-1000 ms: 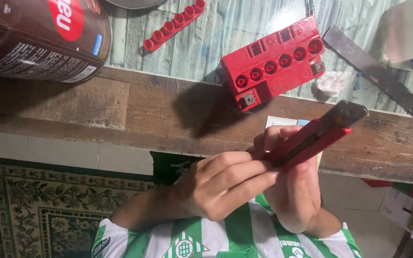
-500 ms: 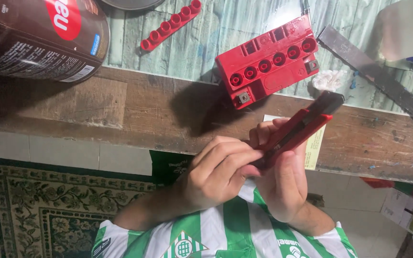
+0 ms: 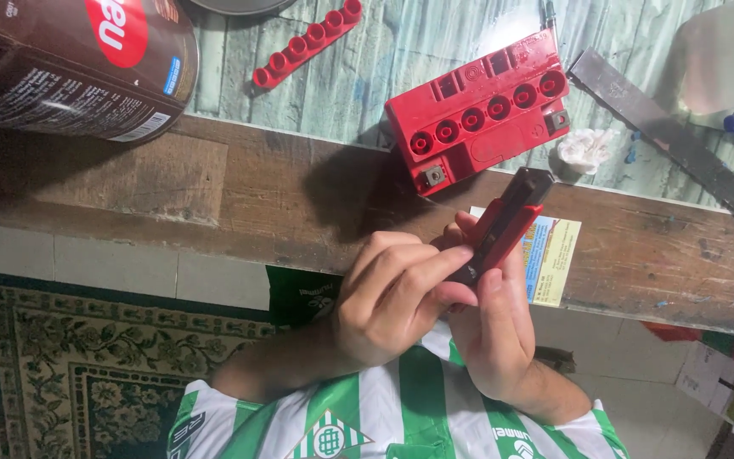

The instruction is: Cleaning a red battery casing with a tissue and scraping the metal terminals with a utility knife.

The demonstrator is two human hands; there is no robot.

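Both your left hand (image 3: 392, 297) and right hand (image 3: 494, 327) clamp the red-and-black utility knife (image 3: 503, 228); a slipping thumb could meet the blade.

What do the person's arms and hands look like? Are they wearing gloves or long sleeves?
No gloves: the left hand and the right hand are bare, with no rings or watch showing. The forearms are bare too. The shirt has short sleeves with green and white stripes and a crest.
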